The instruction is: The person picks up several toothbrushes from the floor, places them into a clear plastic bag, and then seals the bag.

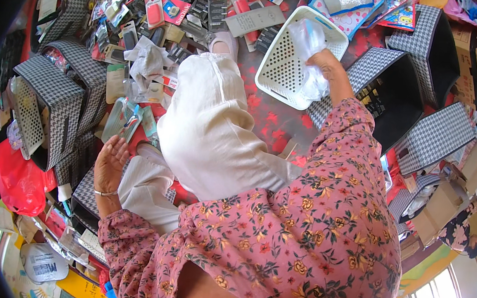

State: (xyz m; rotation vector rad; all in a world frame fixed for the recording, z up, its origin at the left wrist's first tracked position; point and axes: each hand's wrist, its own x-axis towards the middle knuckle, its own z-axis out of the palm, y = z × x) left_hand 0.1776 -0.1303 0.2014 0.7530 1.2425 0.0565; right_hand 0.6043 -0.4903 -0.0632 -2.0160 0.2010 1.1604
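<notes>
My right hand (327, 68) is closed on a clear, crumpled plastic bag (307, 37). The bag lies in a white perforated plastic basket (274, 66), with part of it bunched beneath my fingers at the basket's right side. What the bag contains is too blurred to make out. My left hand (110, 161), with a bracelet at the wrist, is held palm up and holds nothing. Its fingers are stretched out, just below a blister-packed item (124, 119) with a blue and red part, possibly a toothbrush.
Many small packaged goods (172, 9) are spread over the red patterned floor covering at the upper left. Houndstooth fabric boxes (51, 92) stand left, more (387, 83) right. A red plastic bag (21, 174) lies far left, cardboard (437, 213) far right.
</notes>
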